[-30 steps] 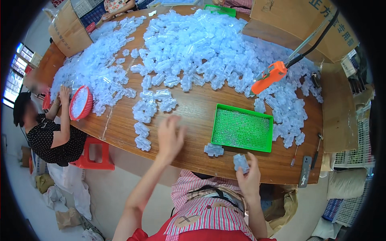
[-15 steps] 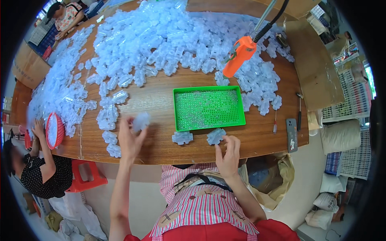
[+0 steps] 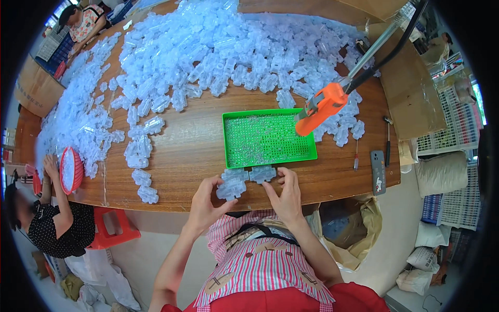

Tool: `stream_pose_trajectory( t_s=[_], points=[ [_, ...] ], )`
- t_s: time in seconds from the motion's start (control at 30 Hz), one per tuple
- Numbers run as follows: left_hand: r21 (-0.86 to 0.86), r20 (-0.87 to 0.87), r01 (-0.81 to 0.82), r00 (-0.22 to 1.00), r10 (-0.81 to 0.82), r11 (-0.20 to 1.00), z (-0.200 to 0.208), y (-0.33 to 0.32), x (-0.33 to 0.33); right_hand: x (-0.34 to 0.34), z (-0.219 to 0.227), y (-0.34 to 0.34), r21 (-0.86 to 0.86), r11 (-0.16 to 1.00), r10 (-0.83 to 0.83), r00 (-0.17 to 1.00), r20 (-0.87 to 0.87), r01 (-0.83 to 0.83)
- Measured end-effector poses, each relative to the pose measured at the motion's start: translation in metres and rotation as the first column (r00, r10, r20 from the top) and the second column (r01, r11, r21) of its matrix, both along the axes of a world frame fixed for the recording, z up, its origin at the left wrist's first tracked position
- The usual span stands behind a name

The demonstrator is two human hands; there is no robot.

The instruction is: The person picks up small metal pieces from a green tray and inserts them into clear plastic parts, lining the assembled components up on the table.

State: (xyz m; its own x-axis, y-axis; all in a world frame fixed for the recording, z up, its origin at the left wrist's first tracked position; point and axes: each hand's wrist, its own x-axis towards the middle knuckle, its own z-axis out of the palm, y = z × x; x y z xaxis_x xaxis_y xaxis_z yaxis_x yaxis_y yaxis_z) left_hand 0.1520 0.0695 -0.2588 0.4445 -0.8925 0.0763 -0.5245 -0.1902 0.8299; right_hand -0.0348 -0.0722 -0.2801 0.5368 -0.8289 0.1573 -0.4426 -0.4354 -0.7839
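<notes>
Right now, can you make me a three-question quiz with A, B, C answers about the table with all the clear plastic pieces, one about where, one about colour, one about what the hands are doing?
1. Where does the flat green plastic tray lie?
A. on the wooden table, just beyond the hands
B. on the floor
C. on the red stool

2. What colour is the hanging power tool over the tray?
A. blue
B. orange
C. yellow

3. What is the left hand doing?
A. resting flat, empty
B. holding a hammer
C. holding a clear plastic piece

Answers: 1 A, the tray sits on the wood above both hands. 2 B, its body is bright orange. 3 C, the fingers grip the clear piece, while the right hand touches another clear piece.
</notes>
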Motion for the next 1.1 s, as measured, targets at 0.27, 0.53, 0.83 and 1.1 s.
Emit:
stream_pose_trajectory(
  t_s=[0.27,0.53,0.83,1.1],
  points=[
    [-0.052,0.137,0.197,0.972,-0.189,0.979,0.023,-0.029,-0.030,-0.021,0.035,0.015,0.741,0.583,-0.064,0.890,0.451,-0.334],
    [0.111,0.047,-0.199,0.980,0.194,0.974,0.009,-0.030,-0.037,-0.046,-0.002,-0.021,0.747,0.665,-0.394,0.861,0.322,0.025],
    [0.043,-0.337,-0.231,0.912,0.232,0.972,-0.020,-0.022,-0.022,-0.033,-0.033,-0.043,0.633,0.750,-0.359,0.921,0.148,0.191],
    [-0.057,0.304,-0.475,0.830,0.468,0.878,-0.009,-0.015,0.067,-0.051,-0.011,-0.038,0.456,0.856,-0.364,0.910,0.198,0.243]
  ],
)
